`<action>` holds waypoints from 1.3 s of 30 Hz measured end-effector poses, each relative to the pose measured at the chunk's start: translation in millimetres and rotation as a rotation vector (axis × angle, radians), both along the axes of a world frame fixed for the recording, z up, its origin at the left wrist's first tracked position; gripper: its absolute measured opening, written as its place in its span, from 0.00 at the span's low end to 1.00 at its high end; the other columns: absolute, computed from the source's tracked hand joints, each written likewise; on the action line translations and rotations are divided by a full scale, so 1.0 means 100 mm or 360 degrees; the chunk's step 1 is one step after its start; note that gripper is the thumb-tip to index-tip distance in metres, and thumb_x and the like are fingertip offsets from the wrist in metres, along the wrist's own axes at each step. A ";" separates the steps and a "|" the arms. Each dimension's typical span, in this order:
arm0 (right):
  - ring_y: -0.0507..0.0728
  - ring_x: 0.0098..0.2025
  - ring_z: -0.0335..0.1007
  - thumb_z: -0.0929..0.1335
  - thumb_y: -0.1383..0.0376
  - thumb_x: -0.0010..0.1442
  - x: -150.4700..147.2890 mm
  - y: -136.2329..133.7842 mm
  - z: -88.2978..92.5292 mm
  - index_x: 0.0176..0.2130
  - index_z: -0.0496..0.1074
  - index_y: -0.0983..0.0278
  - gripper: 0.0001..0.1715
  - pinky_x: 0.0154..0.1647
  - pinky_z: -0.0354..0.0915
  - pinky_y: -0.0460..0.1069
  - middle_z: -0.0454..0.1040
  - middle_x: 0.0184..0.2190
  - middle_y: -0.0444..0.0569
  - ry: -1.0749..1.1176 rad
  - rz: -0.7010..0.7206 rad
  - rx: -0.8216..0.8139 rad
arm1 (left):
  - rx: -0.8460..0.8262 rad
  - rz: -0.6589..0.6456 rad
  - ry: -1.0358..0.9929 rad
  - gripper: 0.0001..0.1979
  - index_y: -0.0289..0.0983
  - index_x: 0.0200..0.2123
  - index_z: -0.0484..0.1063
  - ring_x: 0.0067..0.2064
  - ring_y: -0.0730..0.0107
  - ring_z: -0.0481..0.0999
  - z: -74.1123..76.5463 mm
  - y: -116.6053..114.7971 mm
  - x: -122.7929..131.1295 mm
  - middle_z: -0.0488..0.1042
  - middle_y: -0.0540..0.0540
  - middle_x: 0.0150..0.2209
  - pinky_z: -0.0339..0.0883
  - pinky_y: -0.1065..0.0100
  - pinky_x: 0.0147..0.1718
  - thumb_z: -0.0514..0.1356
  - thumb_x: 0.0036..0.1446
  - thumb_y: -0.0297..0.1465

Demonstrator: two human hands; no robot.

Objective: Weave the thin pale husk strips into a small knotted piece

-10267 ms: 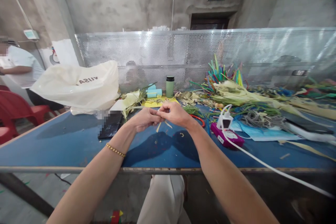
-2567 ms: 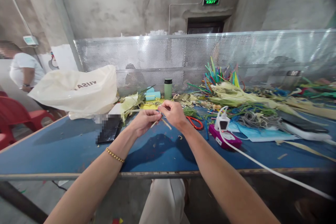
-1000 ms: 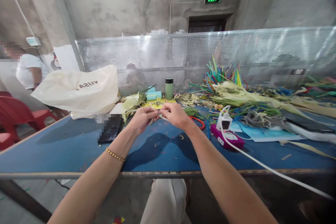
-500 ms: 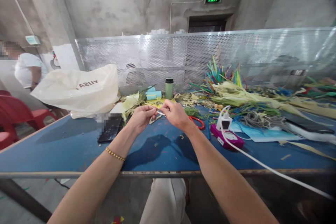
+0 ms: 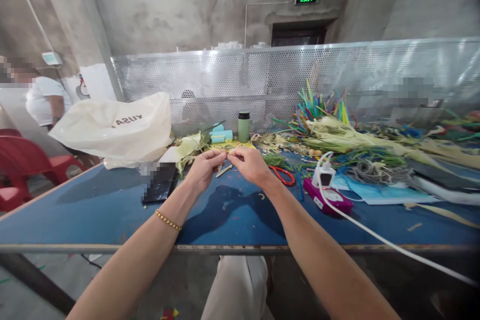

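Observation:
Above the blue table, my left hand (image 5: pixel 205 167) and my right hand (image 5: pixel 249 164) are brought together, fingertips nearly touching. Both pinch a thin pale strip, now mostly hidden by the fingers. Just under the fingertips shows another narrow pale piece (image 5: pixel 224 171); whether it lies on the table or hangs I cannot tell. Behind the hands are a yellow sheet (image 5: pixel 245 145) and a green bottle with a black lid (image 5: pixel 243 127). Left of my left hand lies a dark flat object (image 5: pixel 162 185), partly blurred out.
A white plastic bag (image 5: pixel 116 125) rests at the left. On the right are a red ring (image 5: pixel 283 177), a purple power block (image 5: pixel 330 197) with a white cable, pale husks (image 5: pixel 337 135), and grey cord (image 5: pixel 369 170). A perforated metal screen (image 5: pixel 225 80) runs behind. A person (image 5: pixel 47 100) stands far left.
My fingertips have come closer together, so the pale strip that showed between them is now mostly covered. The view has shifted slightly.

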State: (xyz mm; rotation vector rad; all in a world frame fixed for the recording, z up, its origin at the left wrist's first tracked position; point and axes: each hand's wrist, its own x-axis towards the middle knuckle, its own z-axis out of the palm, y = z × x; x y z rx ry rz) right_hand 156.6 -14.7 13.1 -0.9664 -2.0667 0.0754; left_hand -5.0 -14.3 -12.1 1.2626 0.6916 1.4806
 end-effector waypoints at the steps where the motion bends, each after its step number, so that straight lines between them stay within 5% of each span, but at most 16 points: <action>1: 0.50 0.25 0.61 0.66 0.62 0.59 -0.01 -0.01 0.00 0.25 0.74 0.66 0.14 0.28 0.54 0.45 0.70 0.21 0.44 0.0053 0.0024 -0.0041 | -0.0031 -0.0023 0.0009 0.11 0.32 0.30 0.78 0.23 0.79 0.64 0.00 -0.01 0.00 0.71 0.49 0.24 0.53 0.74 0.22 0.69 0.42 0.33; 5: 0.50 0.25 0.62 0.66 0.65 0.56 0.02 0.01 0.01 0.25 0.73 0.67 0.11 0.29 0.55 0.44 0.71 0.20 0.45 0.0256 0.0014 -0.0127 | -0.0078 0.0115 0.0145 0.12 0.33 0.34 0.79 0.29 0.73 0.70 0.07 -0.06 -0.02 0.76 0.45 0.30 0.58 0.73 0.26 0.68 0.44 0.34; 9: 0.49 0.24 0.61 0.67 0.66 0.54 0.02 0.03 0.00 0.24 0.73 0.67 0.10 0.28 0.55 0.44 0.70 0.20 0.44 0.0239 0.0018 -0.0120 | 0.0235 0.0245 0.0363 0.07 0.34 0.28 0.79 0.38 0.67 0.73 0.12 -0.10 -0.01 0.78 0.43 0.36 0.63 0.69 0.37 0.68 0.43 0.30; 14: 0.49 0.24 0.60 0.67 0.68 0.54 -0.01 0.00 -0.03 0.24 0.72 0.66 0.09 0.28 0.54 0.44 0.70 0.21 0.44 0.0112 0.0022 -0.0031 | 0.0349 0.0355 0.0515 0.05 0.34 0.22 0.77 0.28 0.70 0.71 0.12 -0.09 0.00 0.76 0.46 0.24 0.62 0.70 0.30 0.69 0.41 0.29; 18: 0.50 0.27 0.62 0.66 0.69 0.57 -0.01 -0.01 -0.02 0.26 0.72 0.67 0.08 0.31 0.55 0.45 0.71 0.24 0.46 -0.0003 0.0040 0.0025 | 0.0273 0.0213 0.0611 0.08 0.33 0.23 0.76 0.17 0.76 0.63 0.10 -0.11 0.00 0.70 0.49 0.16 0.54 0.71 0.20 0.67 0.46 0.33; 24: 0.50 0.26 0.64 0.65 0.68 0.57 0.00 -0.01 0.00 0.27 0.72 0.67 0.08 0.30 0.57 0.45 0.72 0.22 0.45 0.0158 0.0136 -0.0128 | 0.0206 -0.0061 0.0497 0.13 0.30 0.26 0.74 0.21 0.71 0.70 0.09 -0.11 0.00 0.73 0.43 0.19 0.59 0.71 0.22 0.66 0.49 0.37; 33: 0.50 0.18 0.62 0.67 0.60 0.55 0.02 0.00 0.00 0.23 0.68 0.65 0.14 0.22 0.56 0.44 0.67 0.15 0.42 0.0312 0.0116 -0.0359 | 0.0277 -0.0016 0.0243 0.12 0.30 0.28 0.73 0.20 0.73 0.71 0.12 -0.14 0.04 0.74 0.46 0.22 0.58 0.71 0.20 0.68 0.45 0.34; 39: 0.49 0.18 0.63 0.66 0.63 0.56 0.02 -0.03 0.04 0.23 0.67 0.65 0.12 0.22 0.56 0.43 0.66 0.13 0.41 0.0314 0.0152 -0.0326 | 0.0209 -0.0045 0.0042 0.13 0.30 0.29 0.72 0.19 0.75 0.70 0.12 -0.19 0.10 0.73 0.46 0.22 0.59 0.71 0.21 0.69 0.43 0.33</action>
